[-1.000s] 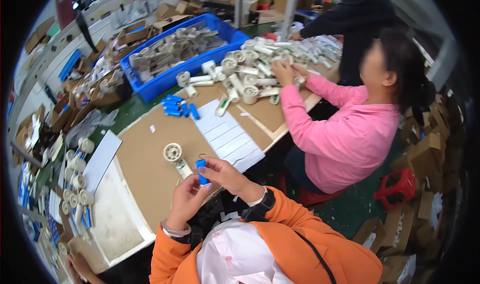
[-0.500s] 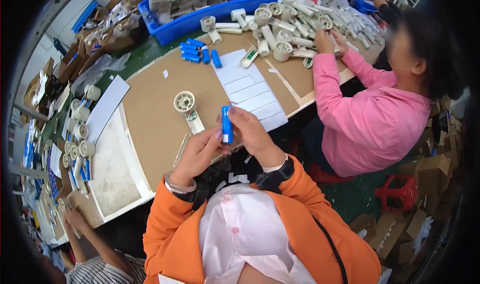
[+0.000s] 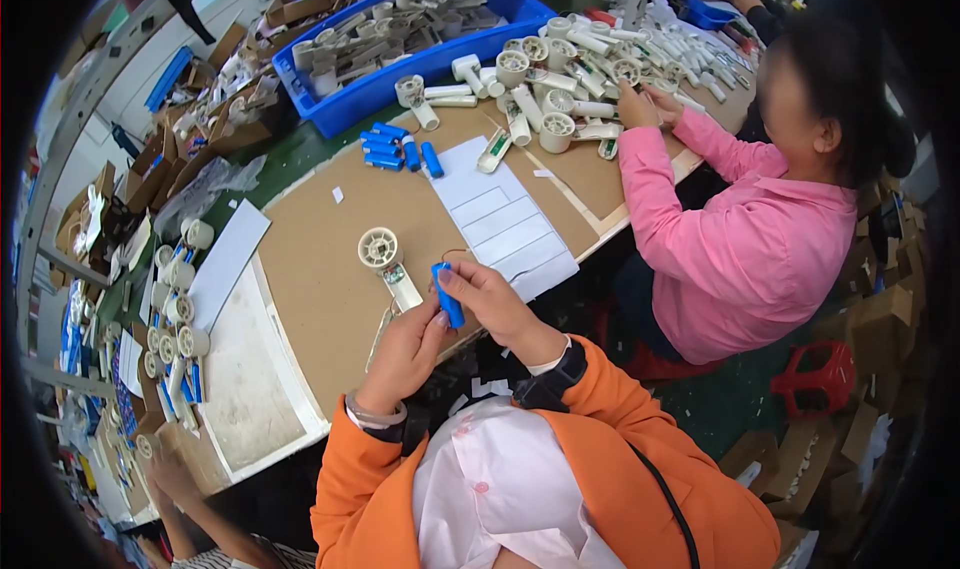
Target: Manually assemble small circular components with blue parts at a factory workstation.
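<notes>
A blue cylindrical battery (image 3: 447, 297) is held between both my hands above the table's near edge. My right hand (image 3: 487, 304) pinches its upper part with thumb and fingers. The fingertips of my left hand (image 3: 402, 352) close on its lower end. The battery leans, its top toward the left. Just beyond my left hand lies a white handheld fan body (image 3: 379, 250) with a round grille head. Its handle lies uncovered, with a small green circuit board and wires showing; my left hand partly covers the near end.
Several blue batteries (image 3: 383, 156) lie farther back beside a white ruled sheet (image 3: 500, 219). Fan bodies (image 3: 557, 132) are heaped at the back right, near a blue bin (image 3: 350, 119) of parts. A co-worker in pink (image 3: 720, 239) sits at right; another person's hands (image 3: 175, 479) show lower left.
The battery has gone from nearly upright to leaning, and the white patch on it no longer shows. Both hands still hold it. The whole view has shifted a little.
</notes>
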{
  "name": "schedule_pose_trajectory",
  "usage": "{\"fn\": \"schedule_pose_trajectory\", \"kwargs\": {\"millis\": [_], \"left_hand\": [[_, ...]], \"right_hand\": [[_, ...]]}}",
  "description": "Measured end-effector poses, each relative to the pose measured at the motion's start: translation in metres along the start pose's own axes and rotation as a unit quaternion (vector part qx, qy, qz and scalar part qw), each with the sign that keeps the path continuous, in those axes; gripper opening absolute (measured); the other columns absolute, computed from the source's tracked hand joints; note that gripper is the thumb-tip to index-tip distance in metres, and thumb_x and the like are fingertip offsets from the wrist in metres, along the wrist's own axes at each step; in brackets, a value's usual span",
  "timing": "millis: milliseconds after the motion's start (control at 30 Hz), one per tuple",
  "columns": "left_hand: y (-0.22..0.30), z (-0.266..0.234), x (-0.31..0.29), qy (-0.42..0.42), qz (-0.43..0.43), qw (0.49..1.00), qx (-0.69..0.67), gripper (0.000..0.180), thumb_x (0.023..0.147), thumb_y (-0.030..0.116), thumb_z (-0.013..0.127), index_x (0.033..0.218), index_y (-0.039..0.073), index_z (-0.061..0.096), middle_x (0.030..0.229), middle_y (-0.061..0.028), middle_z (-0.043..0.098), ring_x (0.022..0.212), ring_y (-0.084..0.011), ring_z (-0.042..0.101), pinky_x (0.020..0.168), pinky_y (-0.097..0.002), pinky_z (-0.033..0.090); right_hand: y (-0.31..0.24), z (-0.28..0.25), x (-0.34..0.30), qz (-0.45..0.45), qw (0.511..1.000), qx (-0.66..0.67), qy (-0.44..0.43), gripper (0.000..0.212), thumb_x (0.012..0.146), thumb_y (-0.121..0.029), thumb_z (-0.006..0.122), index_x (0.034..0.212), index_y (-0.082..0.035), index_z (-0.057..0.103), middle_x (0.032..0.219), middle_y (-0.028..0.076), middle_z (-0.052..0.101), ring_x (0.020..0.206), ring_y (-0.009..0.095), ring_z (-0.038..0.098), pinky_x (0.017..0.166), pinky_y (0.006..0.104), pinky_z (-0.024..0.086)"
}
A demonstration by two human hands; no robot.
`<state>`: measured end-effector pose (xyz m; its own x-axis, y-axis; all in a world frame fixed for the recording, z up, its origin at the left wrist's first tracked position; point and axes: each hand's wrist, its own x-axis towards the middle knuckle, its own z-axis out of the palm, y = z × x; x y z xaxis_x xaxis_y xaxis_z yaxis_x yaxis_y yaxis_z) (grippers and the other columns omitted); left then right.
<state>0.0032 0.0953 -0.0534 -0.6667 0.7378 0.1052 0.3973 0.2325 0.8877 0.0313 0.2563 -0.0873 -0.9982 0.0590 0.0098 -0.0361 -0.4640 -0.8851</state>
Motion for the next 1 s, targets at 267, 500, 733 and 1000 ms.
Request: {"fn": "schedule_pose_trajectory", "kwargs": {"millis": [267,500,733,1000], "left_hand": [[-0.004,0.006,-0.004,-0.011,-0.069,0.991,-0.117,0.026,0.1,0.014,0.042,0.116,-0.001,0.056,0.076,-0.0001,0.057,0.06,-0.0062,0.044,0.056,-0.0215,0.039],[-0.003,0.001,-0.009,-0.029,-0.058,0.992,-0.108,0.026,0.098,0.017,0.047,0.114,-0.001,0.057,0.077,0.0012,0.057,0.061,-0.0039,0.043,0.056,-0.0191,0.036],[0.004,0.011,-0.001,0.022,-0.047,0.99,-0.132,0.021,0.097,0.017,0.051,0.105,-0.001,0.059,0.083,0.0001,0.06,0.068,-0.0054,0.048,0.063,-0.0216,0.04],[-0.009,-0.003,-0.016,-0.031,-0.072,0.983,-0.165,0.028,0.098,0.017,0.052,0.117,-0.004,0.056,0.099,-0.0054,0.063,0.089,-0.011,0.059,0.08,-0.0261,0.049]], "right_hand": [[0.01,-0.002,0.001,-0.023,1.0,0.003,-0.014,0.025,0.098,-0.028,0.054,0.098,-0.004,0.058,0.077,-0.001,0.057,0.063,0.006,0.055,0.048,0.0213,0.043],[0.015,0.009,0.001,-0.024,0.998,0.018,-0.052,0.024,0.096,-0.026,0.058,0.102,-0.004,0.058,0.083,-0.001,0.057,0.068,0.004,0.053,0.056,0.0203,0.045],[0.003,0.001,-0.006,-0.013,0.999,0.004,-0.035,0.024,0.096,-0.026,0.059,0.102,-0.003,0.057,0.082,-0.003,0.055,0.072,0.004,0.051,0.061,0.0192,0.044],[0.006,0.006,-0.008,0.009,0.998,0.029,-0.058,0.022,0.097,-0.024,0.056,0.104,-0.003,0.057,0.09,-0.003,0.056,0.08,0.003,0.052,0.069,0.0193,0.045]]}}
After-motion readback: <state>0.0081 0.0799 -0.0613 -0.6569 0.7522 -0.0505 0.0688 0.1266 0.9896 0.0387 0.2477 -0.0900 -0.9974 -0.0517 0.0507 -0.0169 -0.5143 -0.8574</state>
